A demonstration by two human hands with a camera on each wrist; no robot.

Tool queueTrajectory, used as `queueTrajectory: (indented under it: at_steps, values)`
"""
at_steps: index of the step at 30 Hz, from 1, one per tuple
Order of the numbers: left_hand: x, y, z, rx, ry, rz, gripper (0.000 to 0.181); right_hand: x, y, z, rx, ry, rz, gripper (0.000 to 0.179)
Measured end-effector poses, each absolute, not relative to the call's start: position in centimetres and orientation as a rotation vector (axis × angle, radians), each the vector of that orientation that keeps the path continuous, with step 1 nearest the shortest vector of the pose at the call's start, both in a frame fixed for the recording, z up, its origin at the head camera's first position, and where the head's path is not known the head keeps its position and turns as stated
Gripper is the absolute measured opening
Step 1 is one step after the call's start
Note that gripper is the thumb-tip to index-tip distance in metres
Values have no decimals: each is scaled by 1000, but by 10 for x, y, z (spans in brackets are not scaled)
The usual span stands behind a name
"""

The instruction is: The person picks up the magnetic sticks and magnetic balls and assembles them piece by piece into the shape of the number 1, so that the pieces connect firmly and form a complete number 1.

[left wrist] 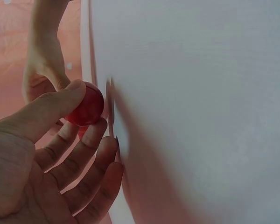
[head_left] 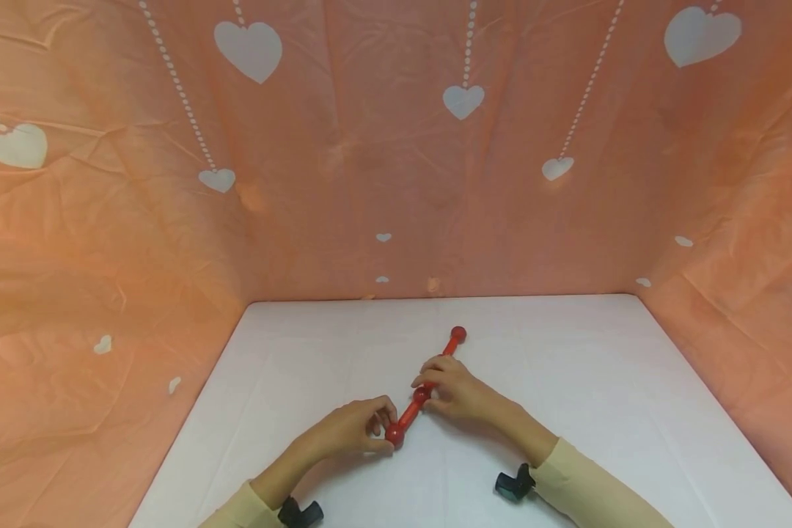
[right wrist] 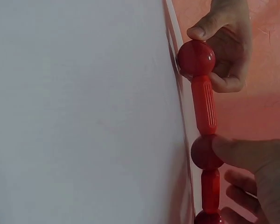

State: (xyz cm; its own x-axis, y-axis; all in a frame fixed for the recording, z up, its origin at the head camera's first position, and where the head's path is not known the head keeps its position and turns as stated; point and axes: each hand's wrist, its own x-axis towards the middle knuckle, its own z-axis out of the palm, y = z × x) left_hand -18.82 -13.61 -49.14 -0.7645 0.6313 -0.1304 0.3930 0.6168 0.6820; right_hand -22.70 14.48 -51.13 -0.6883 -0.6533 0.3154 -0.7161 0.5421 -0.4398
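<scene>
A straight chain of red balls and red rods lies slantwise over the white table: a near ball (head_left: 394, 435), a ridged near rod (right wrist: 204, 104), a middle ball (right wrist: 207, 152), a far rod (right wrist: 210, 190) and a far ball (head_left: 458, 334). My left hand (head_left: 355, 427) pinches the near ball between thumb and fingertips, as the left wrist view shows with the same ball (left wrist: 87, 106). My right hand (head_left: 460, 387) holds the chain at the middle ball, its thumb on that ball and its fingers reaching over to the far rod, which they partly cover in the head view.
A white cloth covers the table (head_left: 317, 345). Orange curtains (head_left: 369, 183) printed with white hearts stand behind it and at both sides. Dark wrist devices sit at both sleeves, the right device (head_left: 515, 484) being the plainer to see.
</scene>
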Motion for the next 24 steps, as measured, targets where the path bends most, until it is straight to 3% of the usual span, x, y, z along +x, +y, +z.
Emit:
queueTrajectory:
  at_steps: [12, 24]
  values:
    - [-186, -131, -492, 800, 2452, 936, 37, -213, 154, -506, 981, -2873, 938, 40]
    - [-183, -123, -490, 813, 2418, 941, 37, -213, 155, -511, 952, -2897, 1027, 38]
